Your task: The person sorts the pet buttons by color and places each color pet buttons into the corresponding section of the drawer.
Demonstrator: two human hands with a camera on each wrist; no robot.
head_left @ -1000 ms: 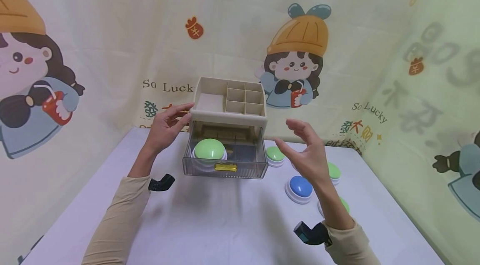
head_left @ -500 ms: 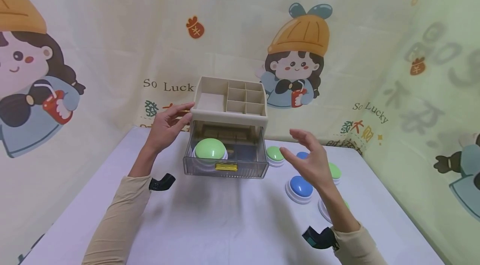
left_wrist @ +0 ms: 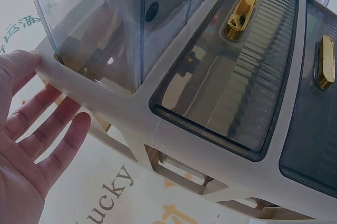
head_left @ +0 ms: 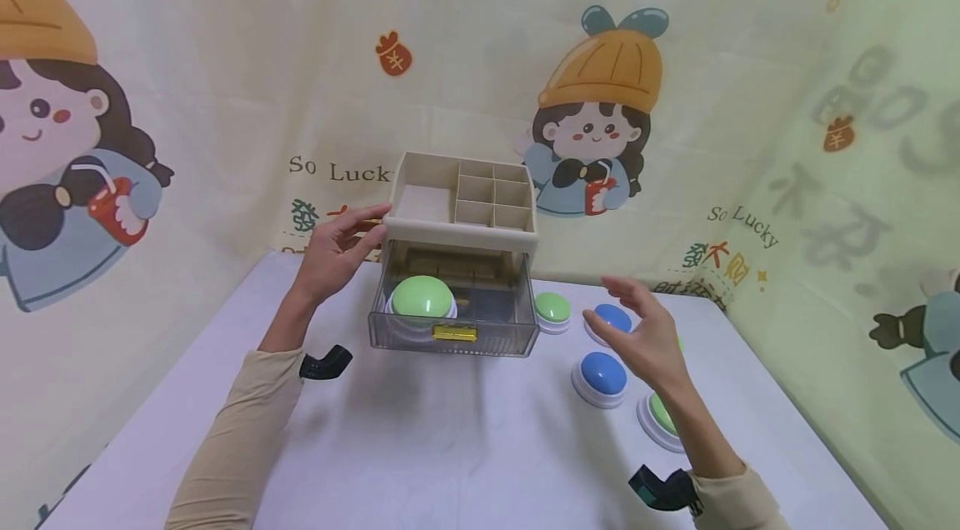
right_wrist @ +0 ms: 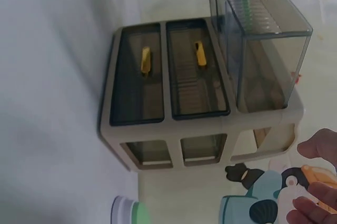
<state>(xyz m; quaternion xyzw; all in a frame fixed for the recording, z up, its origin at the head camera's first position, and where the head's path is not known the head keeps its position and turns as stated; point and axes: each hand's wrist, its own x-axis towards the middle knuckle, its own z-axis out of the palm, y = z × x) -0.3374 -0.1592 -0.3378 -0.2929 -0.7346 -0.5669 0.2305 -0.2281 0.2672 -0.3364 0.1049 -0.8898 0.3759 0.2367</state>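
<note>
Mid-frame, the loaded, overhanging drawer (head_left: 502,341) could tip the organizer (head_left: 461,235) that the relaxed left hand (head_left: 336,253) touches; the right hand (head_left: 647,337) spreads empty.

“So Lucky” runs above the characters “發大财” on the right of the backdrop (head_left: 465,97); at left, the box (head_left: 461,233) partly hides a second “So Lucky.” Printed red pouches (head_left: 393,53) bear yen-like signs.
</note>
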